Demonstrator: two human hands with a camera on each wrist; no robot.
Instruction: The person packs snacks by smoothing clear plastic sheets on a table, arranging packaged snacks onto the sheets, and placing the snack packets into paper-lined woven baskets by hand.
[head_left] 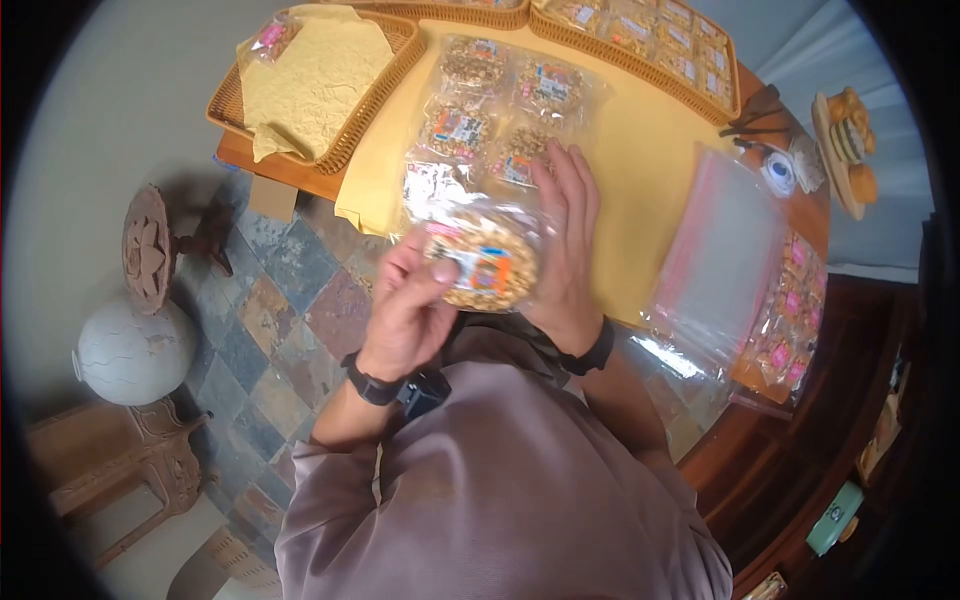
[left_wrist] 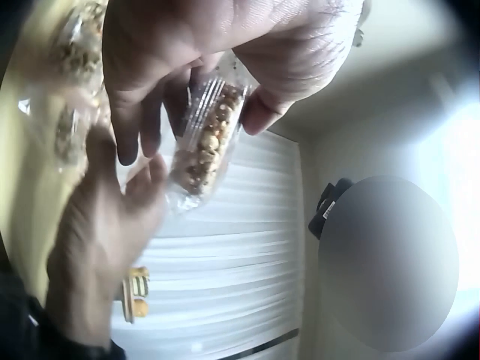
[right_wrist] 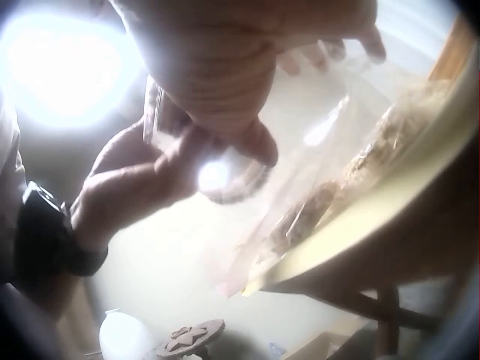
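Note:
In the head view, the left hand [head_left: 405, 310] pinches a round wrapped nut cake [head_left: 490, 265] by its left side, thumb over the label. The left wrist view shows that cake [left_wrist: 208, 142] edge-on between thumb and fingers. The right hand [head_left: 570, 240] is just right of the cake, its fingers stretched toward the clear bag [head_left: 425, 185] on the table; whether they touch it cannot be told. Several labelled round cakes [head_left: 550, 88] lie in or under that clear plastic. In the right wrist view, the right hand [right_wrist: 225, 67] partly covers the left hand [right_wrist: 135, 176].
A wicker tray [head_left: 345, 150] with yellow paper and one small packet stands at the back left. Another tray [head_left: 640, 50] with wrapped pieces is at the back right. Flat clear bags [head_left: 715, 250] and pink-labelled packets [head_left: 790, 310] lie at the right. Yellow cloth [head_left: 625, 220] covers the table.

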